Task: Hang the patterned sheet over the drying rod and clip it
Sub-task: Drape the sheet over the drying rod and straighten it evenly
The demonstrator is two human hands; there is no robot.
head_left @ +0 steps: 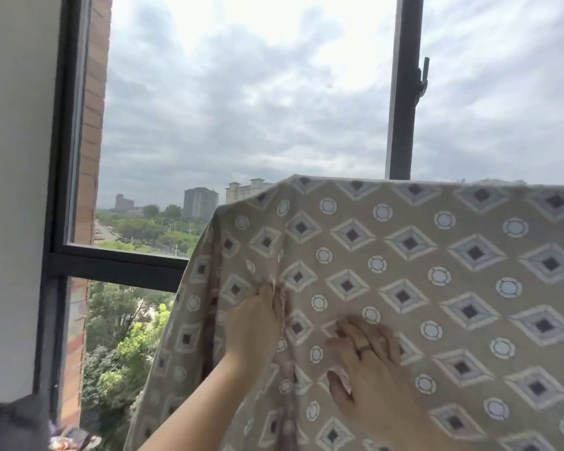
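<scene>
- Fingers of my left hand pinch a puckered fold of patterned sheet.
- Right hand, ringed, lies flat, fingers spread on the cloth.
- Sheet: soft beige, diamonds and circles, draped before the dark window frame; rod hidden.

no text, label, brand, number or sign can be read. the patterned sheet bears only diamonds and ringed circles, and the distant buildings are too small and blurred to show any lettering.
</scene>
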